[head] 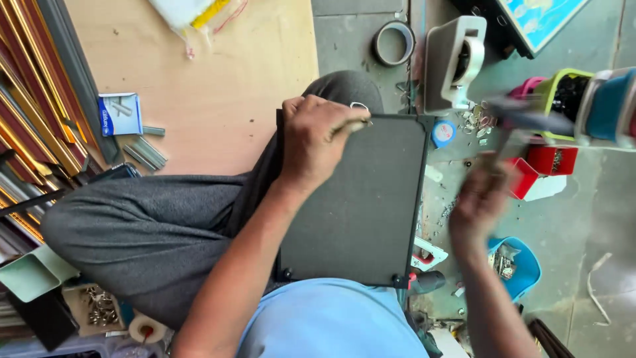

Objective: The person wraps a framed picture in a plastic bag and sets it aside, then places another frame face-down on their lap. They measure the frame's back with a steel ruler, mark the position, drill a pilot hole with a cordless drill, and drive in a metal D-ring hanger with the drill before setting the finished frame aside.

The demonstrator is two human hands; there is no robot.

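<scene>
The left hand point(318, 142) grips a small pale peg against the dark grey backing board point(354, 199) propped on the lap; the blurred right hand point(480, 199) swings a hammer point(523, 118), which could strike fingers.

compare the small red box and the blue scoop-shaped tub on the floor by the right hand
The small red box is square-sided and sits near the top of the view, beyond the blurred right hand; the blue scoop-shaped tub is rounded and lies nearer the person. The red box's contents cannot be made out; the blue tub shows small metal bits. Both rest on the grey concrete floor, with their open sides in view.
</scene>
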